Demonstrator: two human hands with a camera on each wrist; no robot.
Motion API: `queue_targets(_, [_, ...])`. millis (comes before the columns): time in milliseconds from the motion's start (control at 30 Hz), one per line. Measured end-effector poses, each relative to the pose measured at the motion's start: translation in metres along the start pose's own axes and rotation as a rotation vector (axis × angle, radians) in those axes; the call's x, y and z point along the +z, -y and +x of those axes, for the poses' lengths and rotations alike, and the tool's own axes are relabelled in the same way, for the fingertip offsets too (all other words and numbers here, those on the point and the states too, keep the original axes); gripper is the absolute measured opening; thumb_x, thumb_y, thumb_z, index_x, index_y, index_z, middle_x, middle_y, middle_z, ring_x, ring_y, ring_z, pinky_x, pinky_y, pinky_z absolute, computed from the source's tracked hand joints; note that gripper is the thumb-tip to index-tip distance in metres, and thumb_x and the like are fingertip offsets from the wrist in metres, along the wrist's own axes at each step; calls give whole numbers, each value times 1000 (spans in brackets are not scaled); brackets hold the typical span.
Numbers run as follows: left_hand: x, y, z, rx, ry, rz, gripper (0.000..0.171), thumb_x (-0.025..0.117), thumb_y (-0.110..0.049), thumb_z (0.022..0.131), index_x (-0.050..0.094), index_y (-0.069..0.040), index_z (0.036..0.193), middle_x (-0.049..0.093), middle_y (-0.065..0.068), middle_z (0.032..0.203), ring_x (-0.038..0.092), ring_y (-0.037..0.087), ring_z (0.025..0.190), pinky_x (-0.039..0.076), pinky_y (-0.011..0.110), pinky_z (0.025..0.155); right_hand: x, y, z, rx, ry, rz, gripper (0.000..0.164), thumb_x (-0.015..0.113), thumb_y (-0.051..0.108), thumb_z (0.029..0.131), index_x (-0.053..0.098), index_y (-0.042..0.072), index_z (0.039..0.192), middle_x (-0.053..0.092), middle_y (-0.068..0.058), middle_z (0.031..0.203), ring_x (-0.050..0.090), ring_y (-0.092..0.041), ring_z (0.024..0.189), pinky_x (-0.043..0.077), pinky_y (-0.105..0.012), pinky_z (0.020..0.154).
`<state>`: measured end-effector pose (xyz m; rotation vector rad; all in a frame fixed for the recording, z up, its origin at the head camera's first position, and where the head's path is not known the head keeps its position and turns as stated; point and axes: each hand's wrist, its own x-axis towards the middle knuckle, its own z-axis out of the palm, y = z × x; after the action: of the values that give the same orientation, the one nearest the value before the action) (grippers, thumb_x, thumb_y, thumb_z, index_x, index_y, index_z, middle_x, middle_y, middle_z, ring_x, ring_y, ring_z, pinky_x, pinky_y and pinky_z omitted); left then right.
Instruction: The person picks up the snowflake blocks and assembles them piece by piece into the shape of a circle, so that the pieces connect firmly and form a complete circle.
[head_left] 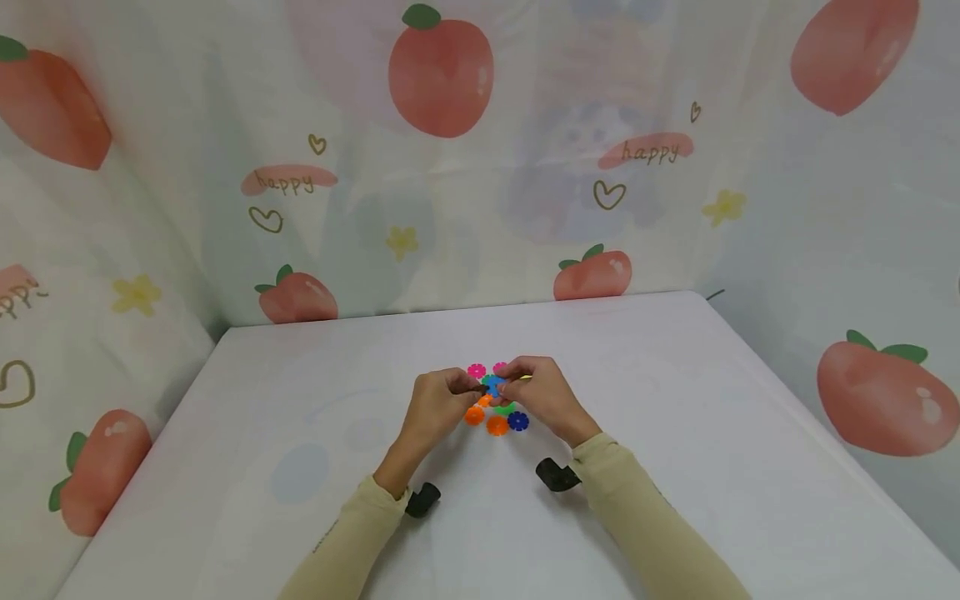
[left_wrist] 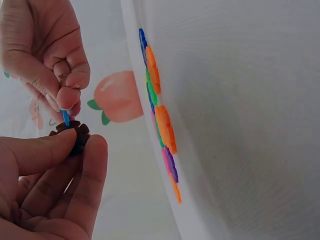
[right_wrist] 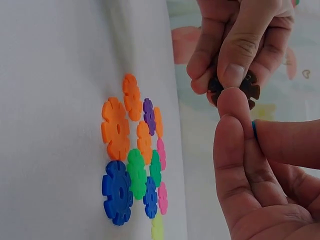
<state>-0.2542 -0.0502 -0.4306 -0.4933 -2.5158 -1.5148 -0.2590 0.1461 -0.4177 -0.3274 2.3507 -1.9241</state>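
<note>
My left hand (head_left: 437,405) pinches a dark brown notched snowflake disc (right_wrist: 254,91) between thumb and fingers. Facing it, my right hand (head_left: 546,395) pinches a blue disc (left_wrist: 65,118), mostly hidden by the fingers and seen edge-on in the left wrist view. The blue disc's edge meets the brown disc's rim there. Both hands are raised over a group of flat flower-shaped discs, among them a dark blue disc (right_wrist: 118,192), an orange disc (right_wrist: 115,129), a green disc (right_wrist: 136,173) and a purple disc (right_wrist: 149,116).
The discs lie close together on a white-covered table (head_left: 637,375). Pink discs (head_left: 476,371) lie at the group's far side. A fabric backdrop (head_left: 487,208) printed with peaches stands behind and at both sides. Black wrist-worn pieces (head_left: 557,475) jut out below the sleeves.
</note>
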Motion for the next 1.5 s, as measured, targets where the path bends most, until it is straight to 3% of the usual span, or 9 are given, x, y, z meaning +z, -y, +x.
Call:
queue_targets(400, [-5, -3, 1, 47, -19, 30, 4, 78, 2, 94, 78, 7, 95, 78, 10, 86, 72, 19, 76, 62, 28, 72, 5, 5, 1, 4, -6, 39, 18, 65, -6, 100, 68, -13, 117, 68, -22, 105, 77, -30, 85, 63, -36, 86])
queue_targets(800, [-9, -4, 3, 1, -27, -27, 5, 79, 0, 95, 78, 4, 98, 80, 10, 92, 78, 26, 85, 64, 34, 79, -1, 7, 0, -23, 11, 10, 24, 66, 2, 103, 69, -10, 124, 70, -20, 104, 76, -42, 97, 62, -35, 91])
queue_targets(1000, [-16, -2, 3, -49, -36, -62, 6, 78, -1, 96, 77, 4, 100, 79, 13, 94, 78, 33, 88, 64, 36, 81, -5, 8, -1, -24, -26, -64, 28, 68, 7, 104, 69, -9, 127, 73, -18, 107, 75, -42, 99, 60, -38, 94])
queue_targets(1233, [-23, 1, 5, -59, -78, -33, 4, 79, -2, 96, 79, 0, 100, 79, 8, 95, 77, 23, 87, 63, 36, 83, -10, 5, -1, 7, -27, -154, 31, 68, 11, 105, 68, -7, 130, 73, -17, 113, 75, -40, 102, 60, -44, 97])
queue_targets(1500, [-30, 7, 6, -59, -110, -55, 5, 79, -1, 95, 78, 2, 99, 79, 10, 94, 78, 26, 87, 64, 38, 82, -22, -8, 2, 19, -1, -325, 30, 72, 10, 101, 71, -3, 128, 74, -11, 115, 68, -30, 108, 59, -45, 96])
